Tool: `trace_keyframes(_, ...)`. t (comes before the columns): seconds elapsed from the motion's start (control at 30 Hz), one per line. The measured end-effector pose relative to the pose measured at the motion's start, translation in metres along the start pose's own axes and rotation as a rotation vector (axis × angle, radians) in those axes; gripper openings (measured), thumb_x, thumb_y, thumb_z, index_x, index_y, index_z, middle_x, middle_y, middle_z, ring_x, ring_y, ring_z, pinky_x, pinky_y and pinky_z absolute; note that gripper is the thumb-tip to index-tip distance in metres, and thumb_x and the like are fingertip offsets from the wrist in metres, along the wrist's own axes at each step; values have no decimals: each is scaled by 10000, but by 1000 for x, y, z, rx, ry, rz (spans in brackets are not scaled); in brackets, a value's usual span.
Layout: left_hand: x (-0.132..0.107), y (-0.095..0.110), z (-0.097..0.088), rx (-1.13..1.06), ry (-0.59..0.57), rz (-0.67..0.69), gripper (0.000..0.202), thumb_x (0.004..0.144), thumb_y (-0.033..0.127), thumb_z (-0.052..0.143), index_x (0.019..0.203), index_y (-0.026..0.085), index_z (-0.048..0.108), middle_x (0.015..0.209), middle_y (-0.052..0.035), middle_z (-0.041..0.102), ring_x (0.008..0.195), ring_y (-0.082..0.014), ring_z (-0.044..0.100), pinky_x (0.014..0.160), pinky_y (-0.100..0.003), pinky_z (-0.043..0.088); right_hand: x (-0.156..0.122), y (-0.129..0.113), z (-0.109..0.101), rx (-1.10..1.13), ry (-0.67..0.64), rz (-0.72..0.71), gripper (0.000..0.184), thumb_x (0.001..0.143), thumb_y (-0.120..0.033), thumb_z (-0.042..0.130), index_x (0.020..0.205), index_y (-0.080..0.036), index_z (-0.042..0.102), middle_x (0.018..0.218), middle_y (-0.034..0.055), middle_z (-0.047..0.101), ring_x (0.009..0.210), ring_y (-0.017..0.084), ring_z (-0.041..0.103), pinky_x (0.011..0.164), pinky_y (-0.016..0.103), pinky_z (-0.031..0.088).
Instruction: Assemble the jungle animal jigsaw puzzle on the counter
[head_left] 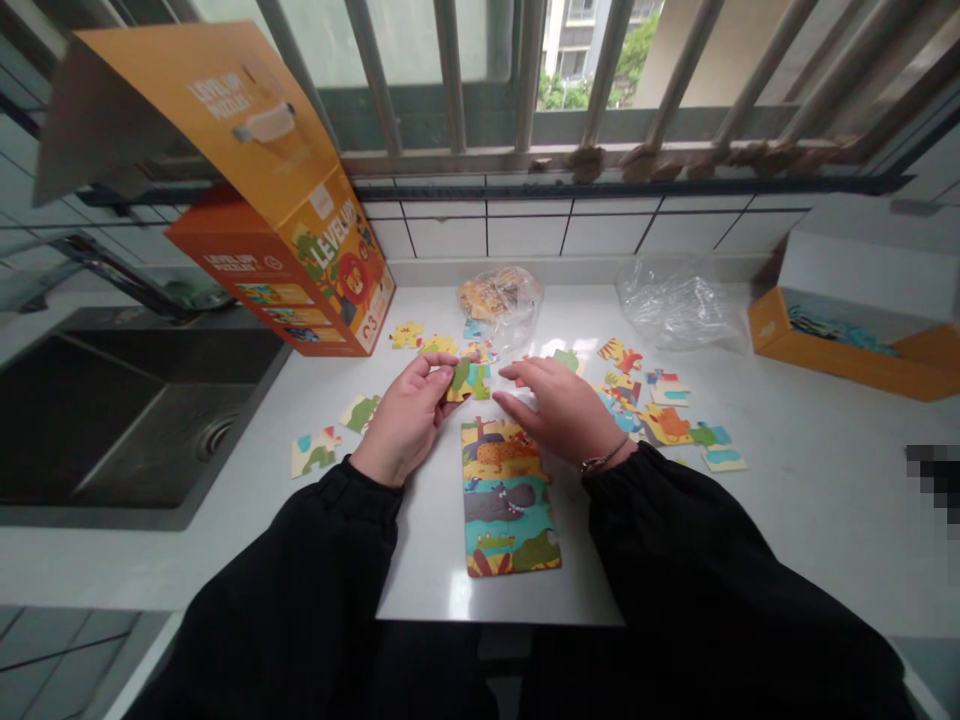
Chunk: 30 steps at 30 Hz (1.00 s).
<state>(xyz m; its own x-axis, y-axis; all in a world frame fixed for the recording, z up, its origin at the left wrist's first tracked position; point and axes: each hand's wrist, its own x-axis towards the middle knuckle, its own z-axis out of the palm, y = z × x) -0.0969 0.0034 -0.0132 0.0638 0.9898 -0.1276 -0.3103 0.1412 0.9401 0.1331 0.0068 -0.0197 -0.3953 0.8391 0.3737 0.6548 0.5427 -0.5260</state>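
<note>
Left hand [405, 420] pinches a green jigsaw piece [461, 376]; right hand [562, 408] hovers open, fingers spread, just beyond the assembled jigsaw [508, 498].

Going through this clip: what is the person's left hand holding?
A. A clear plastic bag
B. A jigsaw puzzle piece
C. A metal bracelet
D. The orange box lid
B. The left hand grips a green-and-yellow jigsaw piece between thumb and fingers, just above the joined puzzle section.
</note>
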Motion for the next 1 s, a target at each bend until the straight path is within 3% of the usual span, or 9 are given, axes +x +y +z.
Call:
trace_keyframes(0.17,-6,-3,6,6,-90,25,284,952,348,821,1091,235,600,1006,6,769,877,-125,730,834,-244,586,0,-7,14,429,-4,250,237,1011,-409,718,1152,-221,686,945,39,798,795,187,739,785,340,591)
trace_keyframes(0.3,-9,-8,6,111,-158,5,335,945,389,844,1090,243,579,876,33,731,845,-146,729,830,-271,574,1,1,13,615,44,317,338,1010,-530,691,1152,-223,674,907,31,772,772,183,724,731,330,587)
trace_keyframes(0.5,-8,-6,-1,344,-134,88,277,1026,444,731,1145,235,595,770,30,706,724,-154,664,714,-268,507,1,3,8,477,-31,344,382,1014,-576,666,887,-219,704,802,34,746,706,179,668,665,318,526)
trace_keyframes(0.6,-8,-4,-2,477,-138,131,255,1028,444,713,1122,217,643,763,31,692,699,-145,625,710,-271,484,0,4,10,552,-36,348,356,1001,-570,682,997,-217,724,834,33,764,711,179,675,657,312,535)
trace_keyframes(0.73,-9,1,0,590,-174,166,292,1027,480,696,1151,215,697,891,-11,755,793,-173,680,764,-299,515,0,4,12,600,-65,289,347,981,-525,723,1147,-223,757,931,48,802,749,181,704,675,317,568)
trace_keyframes(0.8,-9,7,-4,730,-113,220,312,1027,502,674,1155,220,714,964,-40,782,856,-204,714,812,-332,546,0,4,11,587,-80,290,317,975,-515,734,1097,-224,772,932,52,806,731,178,708,668,322,574)
trace_keyframes(0.9,-7,22,-25,1148,147,315,330,1035,447,595,1209,198,725,1136,-113,792,1000,-276,734,943,-416,565,0,11,9,646,5,373,325,960,-518,743,1091,-221,744,913,51,796,691,179,715,658,336,597)
trace_keyframes(1.0,-6,34,-61,1623,412,217,460,983,411,572,1288,97,709,1290,-256,718,1244,-428,660,1108,-561,504,2,25,7,670,154,467,339,948,-517,748,1101,-216,715,868,40,767,676,184,717,656,345,614)
